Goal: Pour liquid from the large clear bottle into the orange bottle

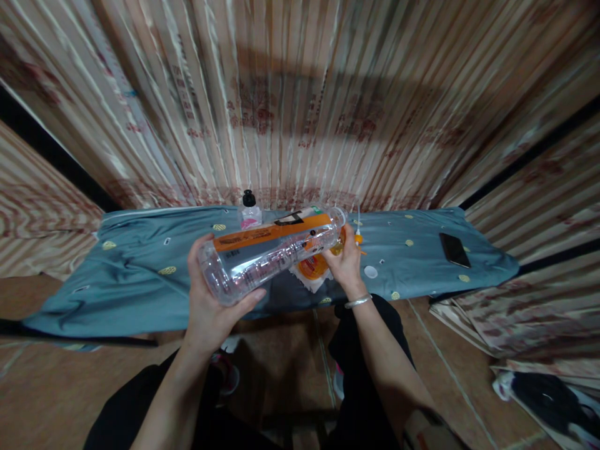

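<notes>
A large clear plastic bottle [262,259] with an orange and grey label lies tilted across the middle of the view, above the cloth-covered table. Its broad base rests in my left hand [210,306], the fingers and thumb wrapped round it. Around the bottle's neck end at the right, my right hand [345,262] is closed, with a silver bangle on the wrist. The neck opening shows no cap. Behind and below the bottle sits an orange-labelled item [312,269] on white paper, partly hidden by the bottle and my right hand.
A small bottle with a black cap [249,200] stands behind the large bottle. An orange and clear nozzle [359,238] is just beyond my right hand. Nearby lies a white round cap [370,272]. A dark phone [454,250] rests on the blue cloth [140,281] at the right.
</notes>
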Tool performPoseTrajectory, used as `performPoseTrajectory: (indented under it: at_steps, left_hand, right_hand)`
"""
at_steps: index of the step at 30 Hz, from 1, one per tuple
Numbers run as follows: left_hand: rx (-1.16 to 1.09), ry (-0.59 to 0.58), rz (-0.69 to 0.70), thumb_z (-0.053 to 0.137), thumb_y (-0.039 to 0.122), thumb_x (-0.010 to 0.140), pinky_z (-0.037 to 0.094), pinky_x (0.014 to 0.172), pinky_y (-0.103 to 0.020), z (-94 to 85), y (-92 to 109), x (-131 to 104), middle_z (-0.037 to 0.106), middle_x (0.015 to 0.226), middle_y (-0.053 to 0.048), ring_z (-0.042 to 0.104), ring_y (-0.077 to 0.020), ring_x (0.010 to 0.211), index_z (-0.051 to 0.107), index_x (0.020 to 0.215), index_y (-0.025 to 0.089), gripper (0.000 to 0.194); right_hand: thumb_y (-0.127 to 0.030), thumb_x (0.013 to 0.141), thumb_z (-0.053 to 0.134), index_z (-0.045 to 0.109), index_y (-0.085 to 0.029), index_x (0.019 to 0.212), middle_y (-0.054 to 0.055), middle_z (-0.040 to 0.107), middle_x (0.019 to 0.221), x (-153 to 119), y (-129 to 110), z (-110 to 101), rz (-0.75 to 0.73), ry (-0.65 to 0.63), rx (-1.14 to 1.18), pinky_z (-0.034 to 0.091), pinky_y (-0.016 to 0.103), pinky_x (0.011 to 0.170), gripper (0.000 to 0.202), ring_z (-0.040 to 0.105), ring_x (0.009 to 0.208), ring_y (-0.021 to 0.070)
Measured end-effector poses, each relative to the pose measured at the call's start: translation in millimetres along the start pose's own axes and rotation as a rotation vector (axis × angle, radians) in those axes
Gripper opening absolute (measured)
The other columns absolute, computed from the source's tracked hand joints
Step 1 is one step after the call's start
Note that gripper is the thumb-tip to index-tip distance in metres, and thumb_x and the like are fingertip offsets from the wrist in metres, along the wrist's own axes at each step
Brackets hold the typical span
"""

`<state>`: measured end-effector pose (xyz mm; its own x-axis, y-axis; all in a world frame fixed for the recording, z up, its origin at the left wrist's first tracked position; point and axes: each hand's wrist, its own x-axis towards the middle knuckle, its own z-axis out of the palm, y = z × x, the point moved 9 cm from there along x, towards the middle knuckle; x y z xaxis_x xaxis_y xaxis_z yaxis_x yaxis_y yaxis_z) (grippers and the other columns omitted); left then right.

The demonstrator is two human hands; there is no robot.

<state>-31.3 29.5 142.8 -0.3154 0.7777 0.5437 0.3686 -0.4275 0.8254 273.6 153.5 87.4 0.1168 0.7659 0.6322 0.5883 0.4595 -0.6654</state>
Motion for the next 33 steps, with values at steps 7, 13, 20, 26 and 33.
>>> performPoseTrajectory:
  at_steps: [7,13,20,26,33]
  left_hand:
    - [0.022,-0.007,0.025,0.096,0.056,0.067,0.056,0.116,-0.061,-0.6,0.3,0.4,0.059,0.144,-0.014,0.070,-0.0385,0.127,0.050,0.150,0.026,0.100]
    - [0.034,-0.021,0.062,0.095,0.057,0.070,0.058,0.112,-0.062,1.3,2.2,-1.0,0.060,0.142,-0.015,0.070,-0.0378,0.125,0.048,0.152,0.027,0.100]
    - [0.018,0.001,0.066,0.095,0.057,0.068,0.059,0.112,-0.059,0.4,4.5,0.1,0.062,0.140,-0.015,0.071,-0.0374,0.124,0.050,0.150,0.026,0.098]
    - [0.008,-0.008,0.037,0.096,0.056,0.068,0.059,0.111,-0.060,1.0,3.7,0.2,0.063,0.138,-0.014,0.072,-0.0374,0.121,0.049,0.149,0.026,0.098]
    - [0.015,-0.008,0.050,0.095,0.057,0.069,0.060,0.110,-0.058,1.3,6.3,0.2,0.063,0.139,-0.014,0.072,-0.0370,0.122,0.049,0.149,0.027,0.097]
  right_hand:
    - [-0.047,0.084,0.079,0.056,-0.021,0.147,0.017,0.076,0.135,0.0,0.5,0.1,0.007,-0.003,0.005,0.062,0.054,0.103,0.072,0.076,0.119,0.0346]
    - [-0.046,0.084,0.078,0.057,-0.022,0.146,0.016,0.076,0.134,0.2,1.1,-0.1,0.013,0.002,-0.005,0.063,0.053,0.101,0.070,0.076,0.118,0.0342]
    - [-0.048,0.084,0.078,0.057,-0.020,0.146,0.017,0.077,0.132,-0.3,1.7,0.0,0.022,0.002,-0.007,0.063,0.054,0.100,0.072,0.076,0.116,0.0350]
    - [-0.046,0.084,0.078,0.055,-0.021,0.148,0.017,0.076,0.135,-0.1,-0.6,0.0,0.015,-0.006,0.000,0.062,0.052,0.103,0.072,0.075,0.119,0.0339]
    - [-0.044,0.082,0.080,0.057,-0.021,0.145,0.016,0.077,0.131,0.1,0.8,-1.0,0.034,0.003,-0.010,0.063,0.051,0.100,0.071,0.077,0.114,0.0334]
